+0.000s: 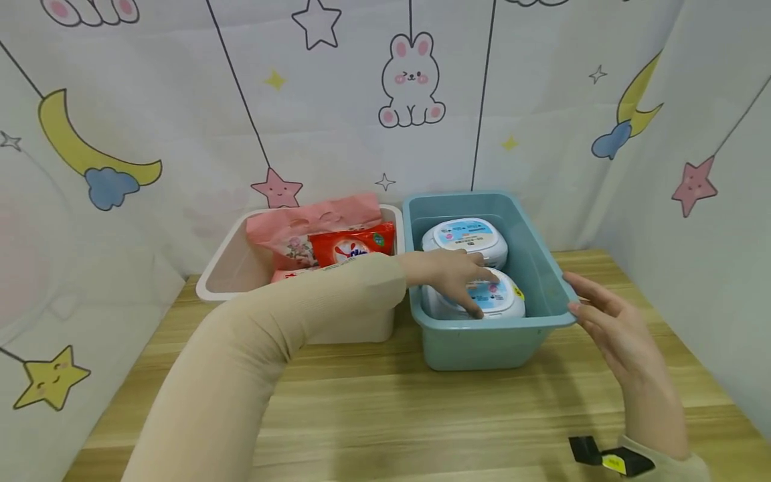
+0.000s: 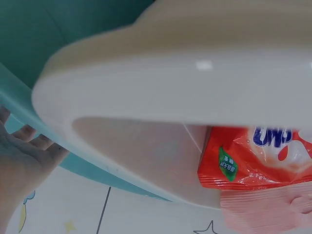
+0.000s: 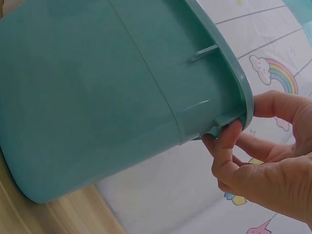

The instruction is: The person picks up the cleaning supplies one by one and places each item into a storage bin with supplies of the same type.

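Note:
A teal plastic basin (image 1: 548,288) stands on the table, holding two white rounded plastic boxes with blue printed lids. My left hand (image 1: 453,273) reaches over the front box (image 1: 500,304), thumb and fingers spread across its lid; whether it touches cannot be told. Behind that one sits the rear box (image 1: 494,251). In the left wrist view, the left hand (image 2: 24,158) shows at the left edge, its boxes hidden. My right hand (image 1: 623,338) pinches the basin's front right corner. The right wrist view shows that hand (image 3: 268,151) with fingers and thumb about the rim (image 3: 247,97).
Left of the basin, close beside it, is a white tub (image 1: 225,284). Inside lie a red packet (image 1: 376,242) and a pink packet (image 1: 313,217), partly behind my left sleeve (image 1: 289,314). A wooden table (image 1: 373,415) lies beneath; a printed curtain (image 1: 337,100) hangs behind.

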Available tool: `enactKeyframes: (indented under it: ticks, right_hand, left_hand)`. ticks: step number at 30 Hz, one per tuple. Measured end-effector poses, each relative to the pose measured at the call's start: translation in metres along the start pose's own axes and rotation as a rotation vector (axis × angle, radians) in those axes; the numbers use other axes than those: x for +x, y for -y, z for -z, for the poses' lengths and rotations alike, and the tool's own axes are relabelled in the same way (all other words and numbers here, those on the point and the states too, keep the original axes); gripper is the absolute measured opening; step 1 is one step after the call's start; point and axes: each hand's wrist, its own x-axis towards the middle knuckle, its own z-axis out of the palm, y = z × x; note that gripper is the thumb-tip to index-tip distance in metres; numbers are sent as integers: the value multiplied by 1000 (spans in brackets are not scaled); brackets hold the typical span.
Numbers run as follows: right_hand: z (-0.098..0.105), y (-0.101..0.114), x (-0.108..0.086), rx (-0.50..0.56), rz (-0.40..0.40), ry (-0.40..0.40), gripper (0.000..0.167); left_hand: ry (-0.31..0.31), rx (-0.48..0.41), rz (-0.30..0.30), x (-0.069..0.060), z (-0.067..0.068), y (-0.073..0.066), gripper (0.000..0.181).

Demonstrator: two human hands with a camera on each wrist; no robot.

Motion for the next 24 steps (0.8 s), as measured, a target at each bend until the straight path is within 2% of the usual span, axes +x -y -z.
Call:
enactKeyframes:
  ticks: [4, 7, 12, 15, 24]
  right_hand:
    - [1, 2, 3, -51, 4, 1, 46]
    - [2, 6, 8, -174, -9, -30, 45]
    - [-1, 18, 19, -593, -75, -101, 49]
    - [-6, 26, 26, -782, -88, -113, 57]
    - [-19, 40, 34, -985, 24, -48, 52]
  left_hand:
    - [-19, 3, -7, -4, 1, 0, 66]
    - [-41, 7, -9, -6, 1, -1, 61]
    - [-72, -9, -6, -10, -2, -4, 53]
    - [-104, -17, -7, -13, -4, -6, 49]
    - [-216, -51, 22, -17, -9, -15, 46]
